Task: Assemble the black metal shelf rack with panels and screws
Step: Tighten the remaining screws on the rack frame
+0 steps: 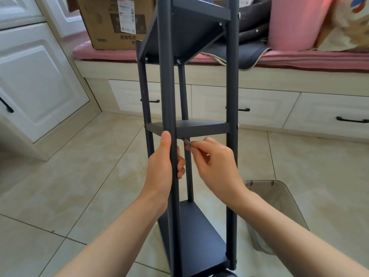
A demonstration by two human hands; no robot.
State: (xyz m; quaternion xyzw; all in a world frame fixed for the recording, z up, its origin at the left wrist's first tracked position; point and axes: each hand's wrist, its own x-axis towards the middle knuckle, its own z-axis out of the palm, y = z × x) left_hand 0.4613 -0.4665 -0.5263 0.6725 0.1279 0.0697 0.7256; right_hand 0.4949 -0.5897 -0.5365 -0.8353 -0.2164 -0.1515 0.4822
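Matt black metal rack (201, 126), glossy tiled floor (79, 176), smoky translucent plastic bin (279, 206).

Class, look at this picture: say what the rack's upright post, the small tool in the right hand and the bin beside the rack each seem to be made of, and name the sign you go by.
Upright post: likely metal, matt dark coating; thin, straight round tube.
Small tool: apparently bare metal; silvery glint.
Bin: probably plastic, smoky and translucent; floor shows through its wall.
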